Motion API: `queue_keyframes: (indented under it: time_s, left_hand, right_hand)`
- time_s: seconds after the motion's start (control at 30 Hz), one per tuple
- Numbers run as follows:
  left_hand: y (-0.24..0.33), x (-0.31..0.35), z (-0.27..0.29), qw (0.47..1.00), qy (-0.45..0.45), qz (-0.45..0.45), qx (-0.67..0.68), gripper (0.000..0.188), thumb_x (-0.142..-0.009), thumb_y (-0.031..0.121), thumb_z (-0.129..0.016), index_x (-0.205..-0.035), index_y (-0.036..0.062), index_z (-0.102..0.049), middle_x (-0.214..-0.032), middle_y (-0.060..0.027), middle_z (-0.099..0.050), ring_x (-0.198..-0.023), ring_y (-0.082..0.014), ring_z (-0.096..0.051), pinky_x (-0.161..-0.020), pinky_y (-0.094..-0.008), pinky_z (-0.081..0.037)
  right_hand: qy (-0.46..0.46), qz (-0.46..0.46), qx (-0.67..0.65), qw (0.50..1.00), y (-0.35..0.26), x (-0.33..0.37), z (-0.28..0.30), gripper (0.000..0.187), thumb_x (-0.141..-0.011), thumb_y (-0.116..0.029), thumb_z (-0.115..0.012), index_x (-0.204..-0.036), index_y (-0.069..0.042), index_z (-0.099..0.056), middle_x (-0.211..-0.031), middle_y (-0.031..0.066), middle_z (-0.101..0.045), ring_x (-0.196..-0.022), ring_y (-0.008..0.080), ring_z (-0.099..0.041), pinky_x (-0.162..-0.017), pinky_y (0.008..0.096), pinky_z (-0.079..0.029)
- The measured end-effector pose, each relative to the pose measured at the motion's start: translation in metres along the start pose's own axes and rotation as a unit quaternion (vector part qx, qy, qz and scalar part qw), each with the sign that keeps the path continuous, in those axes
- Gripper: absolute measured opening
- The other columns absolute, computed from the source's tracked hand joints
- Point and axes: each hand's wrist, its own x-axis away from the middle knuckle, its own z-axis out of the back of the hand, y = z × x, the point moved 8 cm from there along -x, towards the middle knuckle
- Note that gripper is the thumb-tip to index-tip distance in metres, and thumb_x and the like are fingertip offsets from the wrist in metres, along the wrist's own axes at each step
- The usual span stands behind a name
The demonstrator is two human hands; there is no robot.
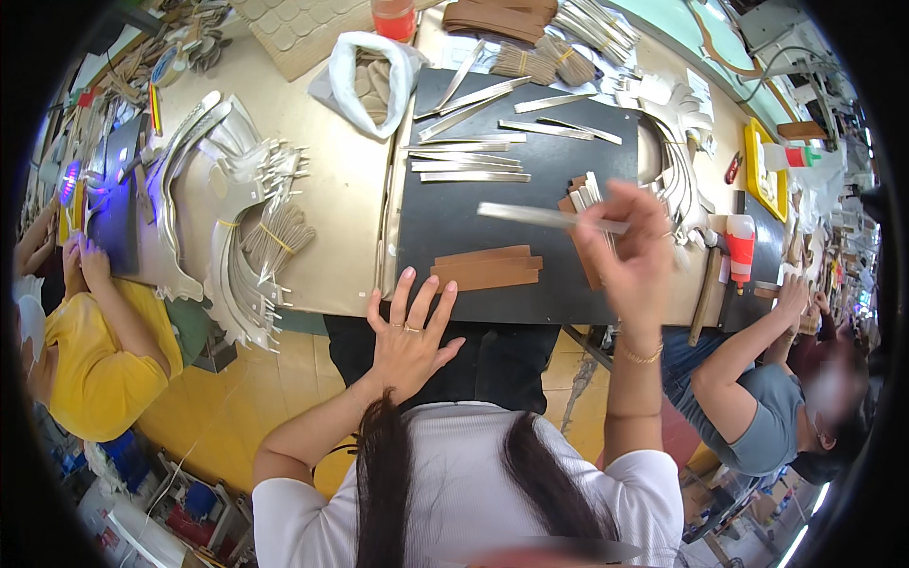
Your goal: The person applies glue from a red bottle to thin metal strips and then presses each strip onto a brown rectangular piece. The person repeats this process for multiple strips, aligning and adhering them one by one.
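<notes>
Held out over the black mat (pixel 568 308) is a pale silvery strip (pixel 521 215), slightly blurred, pinched in my right hand (pixel 630 251). Partly behind that hand lies a pile of brown and silvery strips (pixel 585 194). My left hand (pixel 407 331) rests at the table's front edge, fingers spread and holding nothing. Its fingertips are beside a small stack of brown strips (pixel 488 269); whether they touch it I cannot tell. Farther back on the mat, several silvery strips (pixel 472 177) lie in loose rows.
A white bag (pixel 402 71) of light pieces stands behind the mat. Curved pale parts (pixel 237 180) lie left, more (pixel 668 123) at right. Rubber-banded bundles (pixel 525 64) sit at the back. A red-and-white bottle (pixel 739 248) stands right. Co-workers sit at both sides, one in a yellow shirt (pixel 104 350).
</notes>
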Motion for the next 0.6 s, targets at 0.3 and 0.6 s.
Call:
queue_keyframes:
  time_s: [0.3, 0.6]
  left_hand:
    - [-0.002, 0.004, -0.001, 1.0, 0.008, -0.008, -0.016, 0.089, -0.075, 0.047, -0.081, -0.148, 0.0123, -0.044, -0.151, -0.008, -0.037, -0.146, -0.0312, -0.028, -0.109, -0.062, -0.018]
    - [-0.002, 0.005, 0.0, 1.0, 0.012, 0.0, -0.02, 0.089, -0.073, 0.047, -0.081, -0.148, 0.0146, -0.045, -0.147, -0.0073, -0.039, -0.144, -0.0296, -0.03, -0.108, -0.0619, -0.021]
  right_hand:
    - [-0.053, -0.102, -0.036, 0.993, 0.082, 0.057, -0.033, 0.008, -0.085, 0.003, -0.075, -0.091, -0.001, -0.073, -0.093, 0.0073, -0.073, -0.088, 0.0137, -0.068, -0.08, 0.0257, -0.053]
    - [-0.095, -0.043, 0.075, 0.992, 0.068, 0.047, -0.048, 0.009, -0.082, 0.003, -0.074, -0.09, 0.0, -0.073, -0.092, 0.0087, -0.074, -0.085, 0.0176, -0.07, -0.079, 0.0277, -0.054]
